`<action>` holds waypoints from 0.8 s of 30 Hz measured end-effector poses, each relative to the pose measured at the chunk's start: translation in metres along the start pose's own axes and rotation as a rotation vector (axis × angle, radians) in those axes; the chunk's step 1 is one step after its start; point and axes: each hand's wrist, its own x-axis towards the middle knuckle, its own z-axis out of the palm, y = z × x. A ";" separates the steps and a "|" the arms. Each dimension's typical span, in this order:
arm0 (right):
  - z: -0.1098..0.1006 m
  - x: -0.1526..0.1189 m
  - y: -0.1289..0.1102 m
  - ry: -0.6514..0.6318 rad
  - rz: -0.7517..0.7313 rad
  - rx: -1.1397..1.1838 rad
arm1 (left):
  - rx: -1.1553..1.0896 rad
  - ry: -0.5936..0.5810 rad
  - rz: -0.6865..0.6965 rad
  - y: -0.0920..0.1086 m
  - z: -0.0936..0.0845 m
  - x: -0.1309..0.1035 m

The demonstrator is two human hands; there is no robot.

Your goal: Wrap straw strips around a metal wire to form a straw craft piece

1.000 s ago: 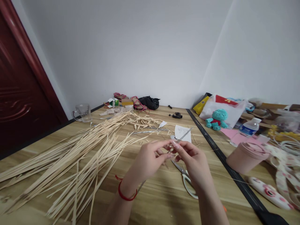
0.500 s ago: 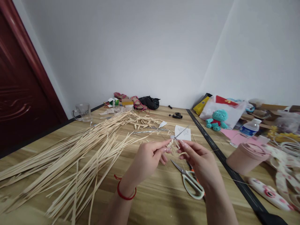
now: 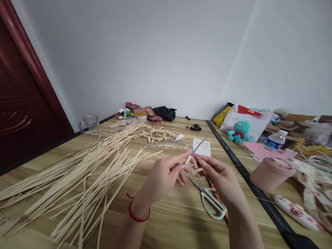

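My left hand [image 3: 166,173] is closed, its thumb and fingers pinching a small braided straw piece [image 3: 188,159]. A thin grey metal rod [image 3: 199,145] sticks up and to the right out of that piece. Close by on the right, my right hand [image 3: 215,173] pinches a pale straw strip [image 3: 195,162] that comes off the braid. Both hands hover above the table, their fingertips nearly meeting. White-handled scissors [image 3: 211,204] lie beneath my right hand, beside an orange-and-black handled tool [image 3: 214,188] partly hidden by my forearm.
Long straw strips [image 3: 85,173] spread over the table's left. Braided straw pieces [image 3: 158,133] lie behind, near a glass mug [image 3: 90,124]. On the right stand a pink roll [image 3: 272,174], a water bottle [image 3: 276,140] and a turquoise crocheted doll [image 3: 241,131]. A written paper [image 3: 203,148] lies ahead.
The metal rod has shifted slightly left and points up a little more steeply. My hands keep nearly the same place and grip, and the whole view has moved slightly.
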 end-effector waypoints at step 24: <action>-0.004 -0.005 -0.002 -0.096 -0.183 -0.154 | -0.027 -0.119 -0.004 0.001 -0.001 -0.002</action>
